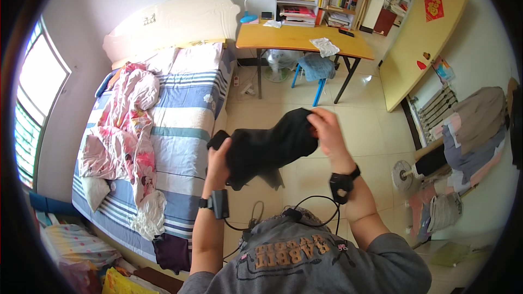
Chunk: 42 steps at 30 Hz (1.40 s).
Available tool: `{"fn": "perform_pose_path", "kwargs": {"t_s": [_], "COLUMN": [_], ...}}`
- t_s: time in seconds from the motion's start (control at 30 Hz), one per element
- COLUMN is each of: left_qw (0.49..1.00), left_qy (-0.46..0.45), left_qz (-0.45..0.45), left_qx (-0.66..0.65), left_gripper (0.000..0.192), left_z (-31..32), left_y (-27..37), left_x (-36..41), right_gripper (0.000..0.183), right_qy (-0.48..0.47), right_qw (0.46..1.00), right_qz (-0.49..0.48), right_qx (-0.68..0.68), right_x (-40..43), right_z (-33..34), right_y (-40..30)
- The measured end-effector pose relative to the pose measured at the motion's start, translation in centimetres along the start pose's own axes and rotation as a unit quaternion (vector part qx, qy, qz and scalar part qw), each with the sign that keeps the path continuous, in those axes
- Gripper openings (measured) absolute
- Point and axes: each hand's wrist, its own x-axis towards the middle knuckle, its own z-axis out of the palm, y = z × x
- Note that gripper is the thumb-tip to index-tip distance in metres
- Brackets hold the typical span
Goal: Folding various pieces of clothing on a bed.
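A black cloth garment (269, 147) is stretched between my two hands over the tiled floor, its lower edge blurred and hanging in points. I cannot tell what kind of garment it is. My left hand (218, 163) grips its left end, the thumb over the fabric. Its upper right corner is pinched by my right hand (327, 130), raised a little higher than the left. Each wrist wears a black strapped device with a cable. Left of my hands is the bed (179, 130), covered by a blue and white striped sheet.
A crumpled pink quilt (122, 130) lies on the bed, with a dark purple cloth (171, 253) at its near edge. Ahead stand a wooden desk (282, 37) and a blue stool (318, 90). Clothes (474, 139) hang along the right wall beside the yellow door (425, 45).
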Motion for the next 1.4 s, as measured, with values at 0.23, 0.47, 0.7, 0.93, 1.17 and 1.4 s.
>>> {"fn": "perform_pose_path", "kwargs": {"t_s": [0.23,0.47,0.7,0.93,1.17,1.4], "left_qw": [0.964,0.991,0.969,0.992,0.975,0.965], "left_qy": [-0.126,-0.042,-0.039,-0.097,-0.080,-0.048], "left_qz": [0.086,-0.120,-0.124,-0.082,-0.151,-0.147], "left_qx": [0.218,-0.048,-0.210,0.007,-0.141,-0.213], "left_gripper": [0.019,0.028,0.036,0.036,0.031,0.033], "left_z": [8.0,5.9,3.7,4.3,3.6,3.2], "left_y": [-4.5,-4.3,-4.5,-6.5,-6.0,-5.2], "left_x": [-1.0,-1.2,-1.7,-3.5,-3.2,-2.1], "right_gripper": [0.009,0.019,0.014,0.017,0.028,0.058], "right_qy": [-0.125,-0.050,-0.029,-0.064,-0.066,-0.122], "right_qw": [0.984,0.888,0.848,0.955,0.944,0.978], "right_qz": [0.011,-0.295,-0.146,0.169,0.173,-0.154], "right_qx": [0.125,-0.349,-0.509,0.236,0.271,-0.067], "right_x": [-1.1,-1.5,-1.1,-0.7,-1.2,-3.4], "right_z": [4.8,3.0,0.5,2.1,3.6,3.3], "right_y": [5.0,6.7,9.7,8.8,8.6,6.5]}}
